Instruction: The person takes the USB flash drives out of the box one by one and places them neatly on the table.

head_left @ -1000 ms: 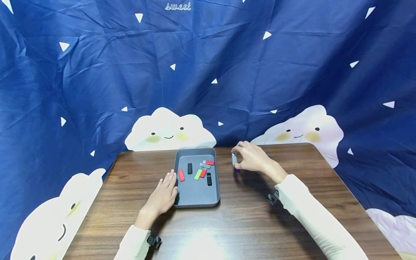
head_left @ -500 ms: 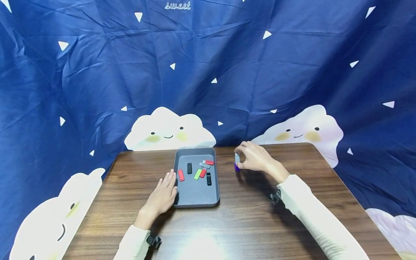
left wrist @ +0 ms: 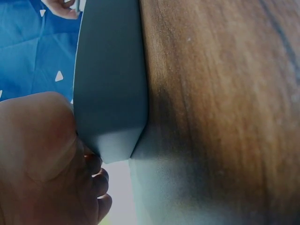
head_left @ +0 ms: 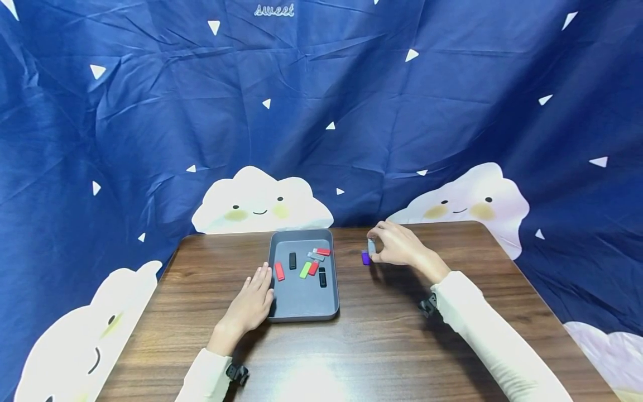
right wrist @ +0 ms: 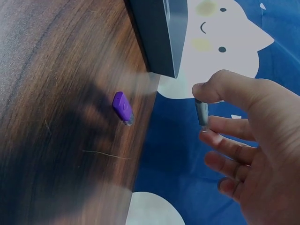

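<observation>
Between thumb and fingertips, my right hand [head_left: 397, 244] pinches a grey USB stick [right wrist: 202, 112], held upright just above the table. A purple USB stick [head_left: 365, 258] lies on the wood a little left of that hand; its clear cap end shows in the right wrist view. My left hand [head_left: 251, 298] rests with straight fingers against the left side of the grey tray [head_left: 303, 306]. Inside the tray lie a red USB stick [head_left: 279, 271], a black one, a green USB stick [head_left: 305, 270] and several others, some overlapping near the right side.
The brown wooden table [head_left: 402, 346] ends at a back edge just beyond the tray and right hand. Behind it hangs a blue curtain [head_left: 351, 84] with white clouds and triangles.
My right hand has shifted slightly right with the grey USB stick. The purple USB stick, partly hidden before, now shows beside it. The left hand and tray stay put.
</observation>
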The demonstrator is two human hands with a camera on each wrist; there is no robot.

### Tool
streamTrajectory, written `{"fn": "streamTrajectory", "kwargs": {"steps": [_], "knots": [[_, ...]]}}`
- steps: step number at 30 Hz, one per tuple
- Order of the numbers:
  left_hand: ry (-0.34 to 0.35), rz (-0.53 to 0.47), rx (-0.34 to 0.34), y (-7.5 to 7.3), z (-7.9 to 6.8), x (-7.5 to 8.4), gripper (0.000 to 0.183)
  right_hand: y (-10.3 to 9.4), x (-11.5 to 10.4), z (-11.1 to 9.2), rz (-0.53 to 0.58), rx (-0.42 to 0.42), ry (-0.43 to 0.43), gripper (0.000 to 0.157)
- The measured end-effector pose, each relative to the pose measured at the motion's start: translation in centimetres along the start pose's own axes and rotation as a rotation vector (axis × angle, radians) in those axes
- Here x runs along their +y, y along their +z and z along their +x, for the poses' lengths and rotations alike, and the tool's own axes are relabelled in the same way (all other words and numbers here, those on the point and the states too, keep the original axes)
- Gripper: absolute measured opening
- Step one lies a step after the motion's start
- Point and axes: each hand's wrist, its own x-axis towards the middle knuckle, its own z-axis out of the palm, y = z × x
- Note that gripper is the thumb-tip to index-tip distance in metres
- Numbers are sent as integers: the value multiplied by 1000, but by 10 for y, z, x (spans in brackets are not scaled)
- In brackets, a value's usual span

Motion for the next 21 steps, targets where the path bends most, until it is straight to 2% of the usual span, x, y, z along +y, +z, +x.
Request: {"fn": "streamTrajectory", "kwargs": {"steps": [12, 16, 21], "knots": [[-18, 32, -9, 0, 1, 0, 59, 7, 9, -2, -5, 2, -7, 48], [-4, 31, 6, 2, 1, -1, 58, 9, 12, -3, -9, -7, 7, 48], [-12, 32, -7, 1, 1, -1, 58, 10, 14, -4, -2, -27, 26, 48]]}}
